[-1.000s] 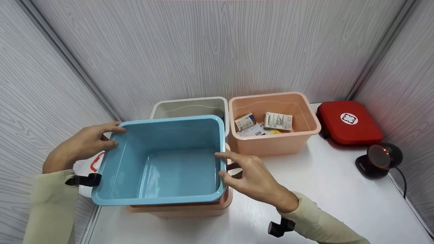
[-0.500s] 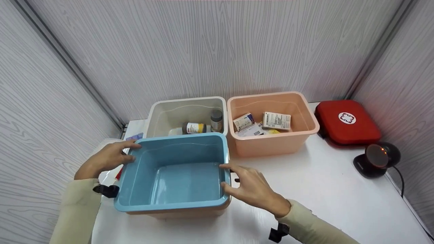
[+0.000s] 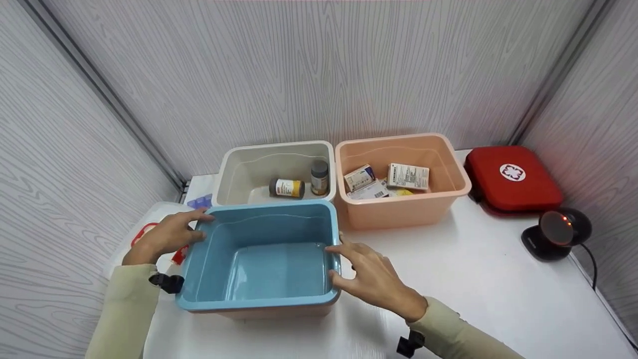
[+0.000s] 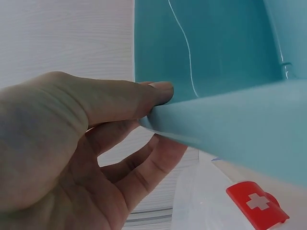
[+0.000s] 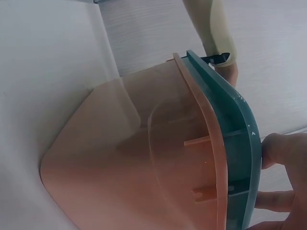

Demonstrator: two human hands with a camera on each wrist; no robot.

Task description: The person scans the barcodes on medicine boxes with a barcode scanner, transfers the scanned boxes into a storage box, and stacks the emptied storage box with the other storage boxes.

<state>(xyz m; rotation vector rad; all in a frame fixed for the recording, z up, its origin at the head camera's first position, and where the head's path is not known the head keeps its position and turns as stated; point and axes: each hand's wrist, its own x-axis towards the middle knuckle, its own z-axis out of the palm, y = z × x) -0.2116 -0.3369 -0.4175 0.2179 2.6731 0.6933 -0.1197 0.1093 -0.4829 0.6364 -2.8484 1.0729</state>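
A light-blue plastic bin [image 3: 279, 269], with nothing visible inside, sits nested in a pink bin [image 5: 124, 167] at the front of the table. My left hand [image 3: 172, 234] pinches the blue bin's left rim near its far corner. In the left wrist view, the thumb of that hand [image 4: 62, 143] lies on the inner side of the rim and the fingers lie beneath it. On the opposite side, my right hand [image 3: 371, 274] grips the right rim, thumb and forefinger over the edge. The right wrist view shows the blue rim [image 5: 247, 120] just above the pink rim [image 5: 211, 115].
Behind stands a grey-white bin [image 3: 239, 174] holding dark bottles [image 3: 287, 188]. Beside it, another pink bin [image 3: 398, 212] holds several medicine boxes [image 3: 408, 176]. A red case [image 3: 513, 179] and black scanner [image 3: 556, 234] stand right. Left lies a clear bag with red markings [image 3: 144, 233].
The blue bin has come down and slightly right into the pink bin, with both hands on its rim. The grey-white bin's bottles have come into view behind it.
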